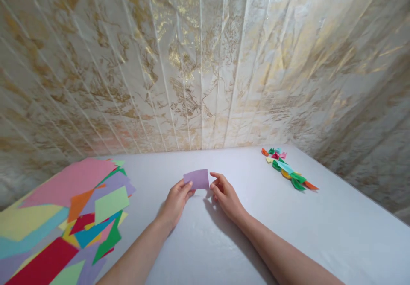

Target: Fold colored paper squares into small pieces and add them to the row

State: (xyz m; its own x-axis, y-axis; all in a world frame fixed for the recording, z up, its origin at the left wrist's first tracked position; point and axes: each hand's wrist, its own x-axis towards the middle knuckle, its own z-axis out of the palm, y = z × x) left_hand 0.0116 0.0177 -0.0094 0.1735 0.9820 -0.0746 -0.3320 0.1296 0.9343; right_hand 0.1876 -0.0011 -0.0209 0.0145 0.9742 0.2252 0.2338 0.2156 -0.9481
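A small purple piece of paper (199, 178) is held just over the middle of the white table (198, 238). My left hand (178, 197) pinches its left lower corner, thumb on top and fingers beneath. Beside the paper's right edge is my right hand (226, 196), with the index finger stretched out and the thumb apart from it. Nothing shows between the right fingers, and they look close to the edge without gripping it.
A heap of coloured paper sheets and scraps (111, 203) covers the left side of the table. Several small folded or twisted paper pieces (285, 168) lie at the back right. A gold-patterned curtain (188, 71) hangs behind the table's far edge.
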